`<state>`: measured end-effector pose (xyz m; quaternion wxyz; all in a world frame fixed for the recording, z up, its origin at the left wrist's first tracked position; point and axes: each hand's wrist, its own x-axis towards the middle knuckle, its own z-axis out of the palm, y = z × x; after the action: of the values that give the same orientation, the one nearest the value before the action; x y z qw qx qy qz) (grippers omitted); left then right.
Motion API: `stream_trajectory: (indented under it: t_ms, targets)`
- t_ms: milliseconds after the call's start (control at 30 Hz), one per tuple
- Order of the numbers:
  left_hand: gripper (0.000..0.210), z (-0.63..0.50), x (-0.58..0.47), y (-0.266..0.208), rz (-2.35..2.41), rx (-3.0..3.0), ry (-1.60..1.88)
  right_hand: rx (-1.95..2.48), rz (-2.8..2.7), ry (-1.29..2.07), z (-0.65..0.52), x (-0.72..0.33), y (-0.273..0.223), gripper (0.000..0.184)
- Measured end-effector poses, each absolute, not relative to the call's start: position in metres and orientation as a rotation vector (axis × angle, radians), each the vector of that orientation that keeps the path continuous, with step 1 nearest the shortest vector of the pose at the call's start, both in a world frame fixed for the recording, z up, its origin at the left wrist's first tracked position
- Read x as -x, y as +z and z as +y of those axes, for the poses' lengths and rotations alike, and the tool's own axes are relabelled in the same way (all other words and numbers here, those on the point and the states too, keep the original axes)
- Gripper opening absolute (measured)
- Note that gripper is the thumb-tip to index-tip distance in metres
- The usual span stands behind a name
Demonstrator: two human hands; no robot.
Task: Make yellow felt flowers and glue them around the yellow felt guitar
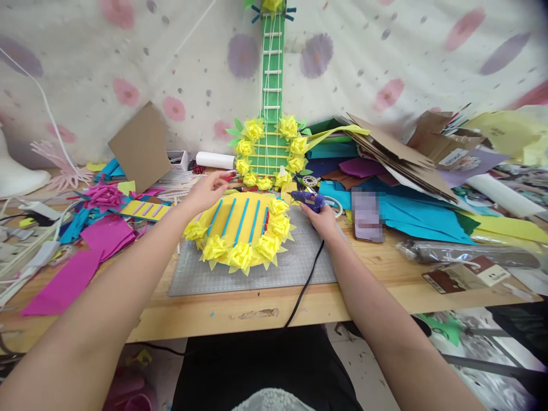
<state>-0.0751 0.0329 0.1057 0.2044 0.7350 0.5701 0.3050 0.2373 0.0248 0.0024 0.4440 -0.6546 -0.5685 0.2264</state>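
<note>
My right hand (321, 218) is wrapped round a blue hot glue gun (311, 200), its nozzle pointing left and its black cord trailing down over the table edge. Behind the upper left rim of a yellow round guitar body (233, 220), the fingers of my left hand (209, 191) are bent together near a small red item, too small to name. Blue strips cross this body, with small red pieces at their right and yellow paper flowers along the lower rim. It lies on a grey cutting mat (308, 268). Behind it stands a green paper guitar (270, 151) with white strings and yellow flowers.
Magenta paper (81, 268) and a pink flower (104, 197) lie left, beside a cardboard sheet (141, 148). On the right are a phone (367, 216), blue sheets (423, 220) and stacked cardboard (398, 148). A white paper roll (215, 160) lies behind my left hand.
</note>
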Motion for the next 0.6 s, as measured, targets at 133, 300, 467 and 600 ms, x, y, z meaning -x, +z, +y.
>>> stream_trajectory:
  t_ms: [133,300,467,600]
  targets:
    - [0.038,0.028,0.106,0.092,1.664,-1.979,0.923,1.797,-1.459,0.475,0.023,-0.236,0.004,0.055]
    - [0.033,0.015,0.113,0.076,1.812,-2.013,0.931,1.864,-1.488,0.413,0.021,-0.233,0.008,0.056]
    - [0.025,-0.002,0.105,0.069,1.898,-1.989,1.016,1.811,-1.491,0.478,0.021,-0.237,0.013,0.055]
    - [0.025,-0.006,0.11,0.065,1.99,-1.894,1.086,1.766,-1.479,0.534,0.016,-0.244,0.018,0.058]
